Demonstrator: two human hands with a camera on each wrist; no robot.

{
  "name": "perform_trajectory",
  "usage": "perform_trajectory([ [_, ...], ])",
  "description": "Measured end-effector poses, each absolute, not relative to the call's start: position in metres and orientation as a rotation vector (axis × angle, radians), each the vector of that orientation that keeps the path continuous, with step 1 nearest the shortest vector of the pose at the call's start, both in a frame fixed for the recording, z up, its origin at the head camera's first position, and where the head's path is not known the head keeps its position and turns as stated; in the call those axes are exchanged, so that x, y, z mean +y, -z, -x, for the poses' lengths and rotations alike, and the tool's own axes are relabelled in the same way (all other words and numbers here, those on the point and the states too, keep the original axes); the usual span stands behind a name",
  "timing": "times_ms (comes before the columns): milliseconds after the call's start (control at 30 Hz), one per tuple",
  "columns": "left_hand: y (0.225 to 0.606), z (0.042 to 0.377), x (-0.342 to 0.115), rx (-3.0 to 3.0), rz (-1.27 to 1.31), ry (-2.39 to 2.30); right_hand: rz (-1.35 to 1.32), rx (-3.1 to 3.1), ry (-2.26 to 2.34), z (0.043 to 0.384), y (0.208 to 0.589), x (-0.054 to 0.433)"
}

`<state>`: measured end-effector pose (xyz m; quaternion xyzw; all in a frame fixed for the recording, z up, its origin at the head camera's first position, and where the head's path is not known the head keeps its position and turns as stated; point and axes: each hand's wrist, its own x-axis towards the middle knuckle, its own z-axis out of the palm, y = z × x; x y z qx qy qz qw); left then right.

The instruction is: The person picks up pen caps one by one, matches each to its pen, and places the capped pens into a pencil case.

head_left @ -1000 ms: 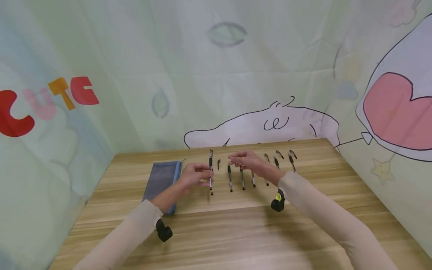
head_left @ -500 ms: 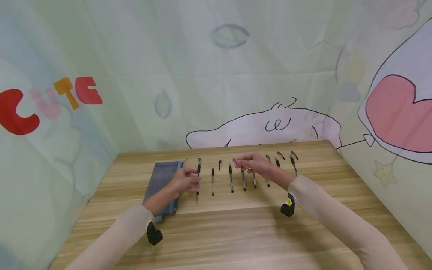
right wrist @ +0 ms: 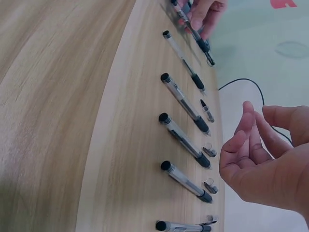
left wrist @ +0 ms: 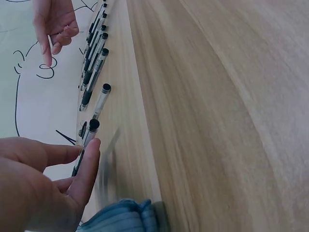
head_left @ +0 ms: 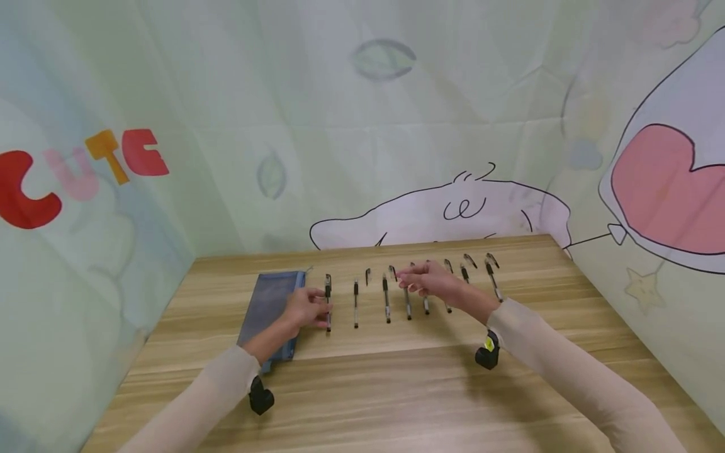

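Observation:
My left hand (head_left: 308, 307) pinches a clear gel pen (head_left: 328, 308) with a black grip between thumb and fingers, beside the pencil pouch. The pen's far end appears to have its clip cap on; in the left wrist view the pen (left wrist: 91, 135) casts a shadow on the table. My right hand (head_left: 433, 280) hovers over the pen row, fingers loosely bent and holding nothing, as the right wrist view shows for that hand (right wrist: 263, 154). Nearest to it are an uncapped pen (head_left: 408, 305) and a loose black cap (head_left: 393, 272). Another uncapped pen (head_left: 356, 305) lies between the hands.
A blue-grey zip pouch (head_left: 266, 302) lies under and beside the left forearm. Several pens lie in a row to the right, the last being a pen (head_left: 493, 281) with a cap (head_left: 493, 260) behind it. A printed cloth (head_left: 362, 157) hangs behind the wooden table (head_left: 368, 396).
My left hand has carried the pen left and toward me, away from the row, to beside the pouch. My right hand has shifted right, and the loose cap near its fingertips now shows.

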<state>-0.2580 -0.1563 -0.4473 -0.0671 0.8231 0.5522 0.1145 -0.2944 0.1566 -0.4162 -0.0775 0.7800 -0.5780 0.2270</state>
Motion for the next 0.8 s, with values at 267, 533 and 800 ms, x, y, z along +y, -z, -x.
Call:
perform_trajectory([
  [267,0.453,0.256,-0.159,2.545,0.117,-1.520,0.221,2.143,1.603,0.295,0.424,0.163],
  [533,0.456,0.254,-0.156,2.842,-0.146,-1.136,0.202,2.143,1.602,0.293,0.424,0.165],
  [800,0.452,0.252,-0.157,2.871,-0.235,-1.185,0.200,2.146,1.619,0.293,0.426,0.169],
])
